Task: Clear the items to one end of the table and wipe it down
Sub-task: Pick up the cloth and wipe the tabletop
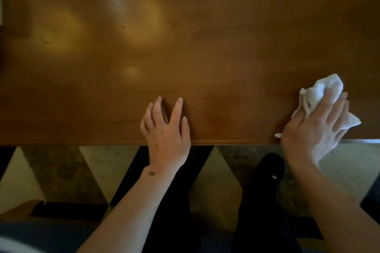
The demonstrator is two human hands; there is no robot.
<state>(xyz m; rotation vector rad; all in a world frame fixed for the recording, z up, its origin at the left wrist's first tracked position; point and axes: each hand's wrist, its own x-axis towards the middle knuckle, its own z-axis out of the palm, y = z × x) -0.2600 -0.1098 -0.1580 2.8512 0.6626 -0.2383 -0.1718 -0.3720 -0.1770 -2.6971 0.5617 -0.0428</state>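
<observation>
at the near edge of the one table (185, 47), two hands rest: left hand (166, 127) flat, fingers spread, holding nothing. right hand (316, 127), right of it, clutches one crumpled white cloth (316, 94), bunched, no clear long axis.

Glossy, smooth brown wood table (185, 47); soft crumpled white cloth (320, 94); polished, marbled stone floor (61, 170).

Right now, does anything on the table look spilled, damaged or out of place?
Nothing stands out. The wooden table shows only light glare and a few small dark specks. The right hand holds a crumpled white cloth at the near edge; the left hand rests flat.
</observation>
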